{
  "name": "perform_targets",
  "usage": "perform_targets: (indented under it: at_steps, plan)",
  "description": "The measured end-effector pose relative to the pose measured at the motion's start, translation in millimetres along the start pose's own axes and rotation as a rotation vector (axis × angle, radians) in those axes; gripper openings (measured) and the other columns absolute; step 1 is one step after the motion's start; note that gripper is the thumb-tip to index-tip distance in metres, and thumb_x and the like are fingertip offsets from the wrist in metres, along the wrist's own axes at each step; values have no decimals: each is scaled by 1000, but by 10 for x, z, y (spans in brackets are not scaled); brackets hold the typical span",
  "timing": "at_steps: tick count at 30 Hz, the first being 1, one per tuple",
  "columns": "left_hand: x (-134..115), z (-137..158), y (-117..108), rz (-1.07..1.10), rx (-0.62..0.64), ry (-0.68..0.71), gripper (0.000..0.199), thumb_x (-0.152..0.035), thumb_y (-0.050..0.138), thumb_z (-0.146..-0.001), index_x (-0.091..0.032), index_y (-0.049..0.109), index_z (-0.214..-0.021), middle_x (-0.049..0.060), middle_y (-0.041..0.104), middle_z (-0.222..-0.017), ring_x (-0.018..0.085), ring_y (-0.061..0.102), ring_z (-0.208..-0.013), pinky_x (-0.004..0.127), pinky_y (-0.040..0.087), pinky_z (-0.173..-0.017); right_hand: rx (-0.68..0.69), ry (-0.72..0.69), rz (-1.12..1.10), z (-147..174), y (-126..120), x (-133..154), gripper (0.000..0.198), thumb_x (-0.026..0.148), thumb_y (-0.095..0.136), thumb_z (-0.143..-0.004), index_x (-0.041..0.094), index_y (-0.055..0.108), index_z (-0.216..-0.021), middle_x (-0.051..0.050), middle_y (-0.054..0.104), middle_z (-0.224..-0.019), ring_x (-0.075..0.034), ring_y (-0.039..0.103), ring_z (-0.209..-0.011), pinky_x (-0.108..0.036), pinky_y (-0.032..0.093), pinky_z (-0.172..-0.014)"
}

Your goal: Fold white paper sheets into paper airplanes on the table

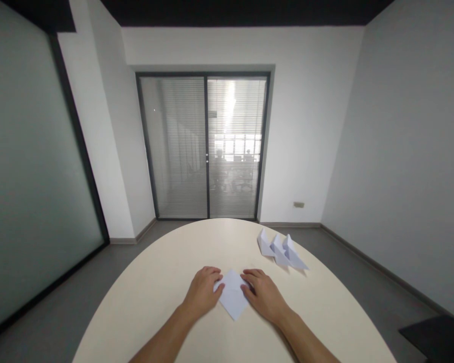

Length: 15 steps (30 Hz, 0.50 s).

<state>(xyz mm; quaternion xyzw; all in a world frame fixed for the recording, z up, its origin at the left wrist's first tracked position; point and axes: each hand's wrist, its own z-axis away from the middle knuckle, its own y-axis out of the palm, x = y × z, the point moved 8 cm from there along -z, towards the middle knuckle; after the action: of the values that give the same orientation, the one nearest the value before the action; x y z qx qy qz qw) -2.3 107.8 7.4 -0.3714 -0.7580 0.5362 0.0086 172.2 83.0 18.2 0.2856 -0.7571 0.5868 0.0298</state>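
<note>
A white folded sheet of paper (233,297) lies on the table as a diamond, one corner pointing toward me and a crease line across its upper part. My left hand (205,290) grips its left corner, the thumb on the paper and the fingers curled along the upper left edge. At the right corner, my right hand (264,293) holds it in much the same way, with thumb and fingers bent over the edge. The side corners of the paper are partly hidden under the fingers.
Three white folded paper boats (282,252) stand in a close row near the right edge of the round cream table (147,307). Beyond it is a glass door with blinds (174,151). A dark flat object (439,335) is at the lower right.
</note>
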Motion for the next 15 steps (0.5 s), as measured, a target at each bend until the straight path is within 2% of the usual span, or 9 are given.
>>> perform_targets:
  at_steps: [15]
  plan:
    - [16,-5,78,203,-4,12,18,-16,67,-79,-20,63,-96,8,68,-110,25,59,-107,41,43,-100,25,5,-3,-5,39,-29,36,31,52,-89,22,69,-120,-10,65,-128,-25,54,-121,-37,40,-103]
